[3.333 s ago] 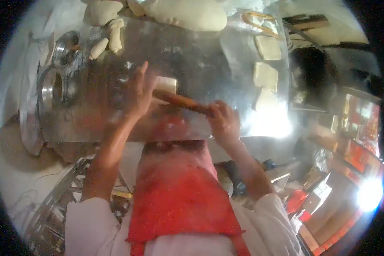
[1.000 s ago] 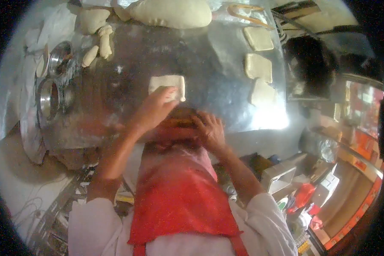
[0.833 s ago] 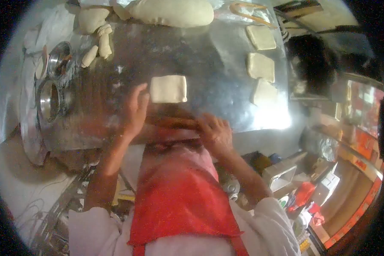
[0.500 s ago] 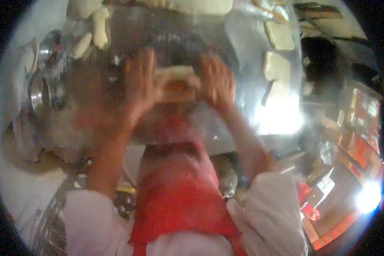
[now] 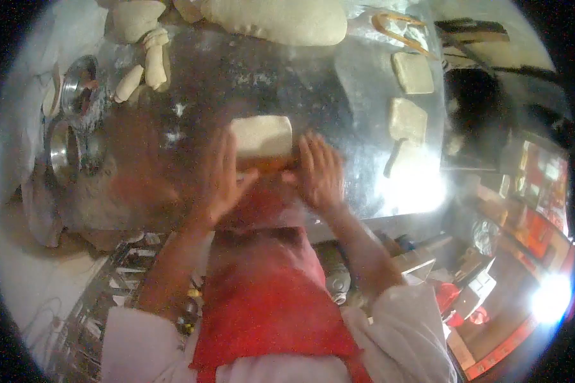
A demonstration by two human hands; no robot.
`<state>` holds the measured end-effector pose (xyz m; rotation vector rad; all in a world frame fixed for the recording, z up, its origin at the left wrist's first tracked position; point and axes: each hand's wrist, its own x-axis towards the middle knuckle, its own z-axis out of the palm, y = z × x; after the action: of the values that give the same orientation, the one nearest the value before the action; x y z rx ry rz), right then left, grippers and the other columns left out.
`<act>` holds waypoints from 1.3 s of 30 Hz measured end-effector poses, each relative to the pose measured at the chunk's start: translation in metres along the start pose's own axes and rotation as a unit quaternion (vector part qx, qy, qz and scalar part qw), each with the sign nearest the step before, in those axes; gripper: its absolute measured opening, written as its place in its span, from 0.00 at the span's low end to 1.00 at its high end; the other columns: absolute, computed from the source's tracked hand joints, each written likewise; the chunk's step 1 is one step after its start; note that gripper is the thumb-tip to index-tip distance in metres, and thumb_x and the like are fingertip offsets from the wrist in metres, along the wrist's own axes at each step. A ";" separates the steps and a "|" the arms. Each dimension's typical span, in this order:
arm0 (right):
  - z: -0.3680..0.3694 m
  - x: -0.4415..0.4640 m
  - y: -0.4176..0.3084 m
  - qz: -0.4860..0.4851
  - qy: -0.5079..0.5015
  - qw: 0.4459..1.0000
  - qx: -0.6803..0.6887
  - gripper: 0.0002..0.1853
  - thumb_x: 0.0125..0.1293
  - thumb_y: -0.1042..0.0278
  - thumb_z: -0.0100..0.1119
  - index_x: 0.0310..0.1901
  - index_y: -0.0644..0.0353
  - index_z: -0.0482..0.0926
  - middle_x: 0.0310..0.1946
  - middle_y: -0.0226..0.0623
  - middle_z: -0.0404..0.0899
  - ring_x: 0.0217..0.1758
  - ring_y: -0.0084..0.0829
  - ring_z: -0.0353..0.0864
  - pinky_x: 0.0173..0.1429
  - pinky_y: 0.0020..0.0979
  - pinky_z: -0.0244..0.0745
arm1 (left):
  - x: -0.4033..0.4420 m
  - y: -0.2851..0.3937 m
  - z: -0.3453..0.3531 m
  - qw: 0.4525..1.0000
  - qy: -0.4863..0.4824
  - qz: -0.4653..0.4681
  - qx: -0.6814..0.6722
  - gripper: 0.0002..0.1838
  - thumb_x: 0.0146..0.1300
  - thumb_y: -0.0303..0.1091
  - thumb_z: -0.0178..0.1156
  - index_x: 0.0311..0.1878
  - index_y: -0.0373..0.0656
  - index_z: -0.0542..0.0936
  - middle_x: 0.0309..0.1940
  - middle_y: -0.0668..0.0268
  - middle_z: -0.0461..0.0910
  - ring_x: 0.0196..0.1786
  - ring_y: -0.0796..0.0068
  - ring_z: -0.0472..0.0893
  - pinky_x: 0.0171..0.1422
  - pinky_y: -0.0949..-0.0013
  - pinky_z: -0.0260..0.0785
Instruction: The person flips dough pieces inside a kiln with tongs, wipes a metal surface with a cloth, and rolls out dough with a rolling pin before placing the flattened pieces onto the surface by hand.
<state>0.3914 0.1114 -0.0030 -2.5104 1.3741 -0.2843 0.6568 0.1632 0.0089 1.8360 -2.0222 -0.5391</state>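
Through the head camera I read the dough square [image 5: 260, 132] lying flat on the grey tabletop [image 5: 358, 96], between the two hands and in front of the red apron [image 5: 271, 293]. Relative to the view half a second earlier, the rolling pin [image 5: 266, 165] has moved from across the middle of the square to its near edge, exposing most of the upper face; both hands have drawn back with it. The left hand [image 5: 225, 175] is extended, fingers pointing away from the apron, thumb angled inward. The right hand [image 5: 318, 171] mirrors it, fingers slightly apart. Each hand sits at one end of the pin; blur prevents me from confirming palm contact. Clearances: beyond the square, a wide strip of tabletop extends to the large dough mass [image 5: 278, 22] at the far side. To the right, a broad span separates the right hand from three dough pieces [image 5: 413, 72] lined along the right edge; glare washes out the nearest. To the left, tabletop runs to two metal bowls [image 5: 62, 153], with two dough strips [image 5: 154, 67] farther back. The near table edge passes below the wrists, just beside the apron, and is the tightest limit I register.
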 end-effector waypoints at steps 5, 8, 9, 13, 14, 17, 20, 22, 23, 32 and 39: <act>-0.006 0.043 0.016 -0.024 -0.002 1.000 -0.002 0.36 0.76 0.41 0.50 0.75 0.58 0.69 0.75 0.53 0.68 0.76 0.54 0.69 0.79 0.54 0.61 | 0.042 -0.014 0.011 0.999 0.046 0.011 0.001 0.46 0.70 0.50 0.65 0.82 0.36 0.57 0.80 0.40 0.59 0.82 0.33 0.57 0.85 0.42 0.51; -0.010 0.128 0.039 0.009 -0.008 1.000 0.024 0.33 0.75 0.42 0.55 0.73 0.55 0.72 0.73 0.52 0.70 0.73 0.54 0.72 0.77 0.54 0.64 | 0.126 -0.035 0.009 0.994 0.050 -0.070 -0.063 0.40 0.74 0.45 0.62 0.82 0.40 0.59 0.79 0.42 0.62 0.81 0.36 0.60 0.84 0.42 0.53; -0.006 0.130 0.039 0.017 0.019 0.999 0.024 0.32 0.74 0.42 0.57 0.72 0.55 0.73 0.72 0.52 0.71 0.72 0.54 0.73 0.76 0.55 0.65 | 0.129 -0.041 0.012 0.996 0.071 -0.050 -0.024 0.39 0.75 0.44 0.61 0.83 0.42 0.59 0.79 0.43 0.62 0.81 0.37 0.61 0.84 0.42 0.53; 0.005 0.024 0.015 -0.009 0.012 0.999 -0.031 0.33 0.70 0.53 0.56 0.75 0.54 0.71 0.76 0.48 0.68 0.76 0.48 0.70 0.79 0.54 0.59 | 0.020 -0.013 0.009 0.997 0.040 0.061 0.021 0.52 0.67 0.58 0.67 0.82 0.36 0.56 0.81 0.42 0.57 0.81 0.34 0.58 0.85 0.39 0.51; 0.003 -0.012 -0.001 0.010 0.015 1.000 0.004 0.33 0.71 0.53 0.55 0.75 0.55 0.70 0.75 0.47 0.70 0.76 0.48 0.70 0.79 0.54 0.58 | -0.019 0.006 0.008 0.998 0.017 0.045 0.047 0.53 0.67 0.61 0.65 0.82 0.33 0.55 0.83 0.42 0.53 0.83 0.33 0.55 0.85 0.39 0.50; -0.008 -0.044 -0.012 -0.015 0.027 1.000 0.002 0.32 0.67 0.55 0.59 0.72 0.57 0.71 0.70 0.44 0.74 0.69 0.46 0.75 0.73 0.53 0.64 | -0.051 0.020 0.006 0.997 -0.004 0.067 0.033 0.54 0.67 0.62 0.65 0.83 0.35 0.54 0.84 0.44 0.50 0.85 0.35 0.49 0.87 0.40 0.45; -0.026 -0.035 -0.007 -0.022 -0.019 0.999 0.019 0.31 0.65 0.55 0.61 0.69 0.59 0.74 0.67 0.45 0.75 0.66 0.45 0.75 0.71 0.49 0.68 | -0.006 0.012 0.005 1.000 -0.013 -0.001 -0.024 0.46 0.72 0.50 0.64 0.84 0.41 0.54 0.85 0.47 0.49 0.86 0.41 0.48 0.88 0.45 0.43; -0.033 -0.037 -0.007 -0.057 -0.052 0.994 0.075 0.30 0.64 0.56 0.62 0.66 0.58 0.76 0.67 0.43 0.75 0.66 0.46 0.75 0.71 0.49 0.69 | 0.038 -0.012 0.017 0.997 0.056 -0.033 -0.050 0.43 0.74 0.38 0.61 0.85 0.41 0.51 0.84 0.46 0.52 0.85 0.46 0.53 0.87 0.53 0.48; -0.025 -0.047 -0.002 -0.088 -0.012 0.994 0.059 0.31 0.62 0.56 0.66 0.67 0.54 0.76 0.68 0.42 0.73 0.69 0.47 0.73 0.71 0.50 0.68 | 0.056 -0.021 0.029 0.982 0.082 -0.094 -0.145 0.32 0.71 0.39 0.64 0.75 0.40 0.71 0.69 0.44 0.75 0.71 0.45 0.74 0.74 0.51 0.67; -0.022 -0.101 -0.008 -0.006 -0.032 0.997 0.066 0.32 0.64 0.51 0.66 0.70 0.47 0.75 0.74 0.42 0.69 0.74 0.47 0.70 0.74 0.56 0.64 | 0.074 0.025 -0.056 0.897 -0.194 -0.242 -0.314 0.12 0.73 0.39 0.64 0.54 0.46 0.81 0.49 0.66 0.81 0.50 0.70 0.80 0.52 0.59 0.75; -0.036 -0.108 -0.025 0.029 -0.040 0.996 0.077 0.29 0.65 0.58 0.65 0.68 0.51 0.76 0.73 0.42 0.70 0.74 0.46 0.70 0.72 0.52 0.64 | -0.042 -0.015 -0.047 0.783 -0.053 -0.356 -0.507 0.19 0.74 0.44 0.65 0.60 0.46 0.78 0.49 0.69 0.81 0.52 0.74 0.79 0.52 0.66 0.74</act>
<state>0.3428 0.2106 0.0345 -2.3268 1.3367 -0.2641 0.6971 0.2022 0.0423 1.7054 -0.6227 -1.5685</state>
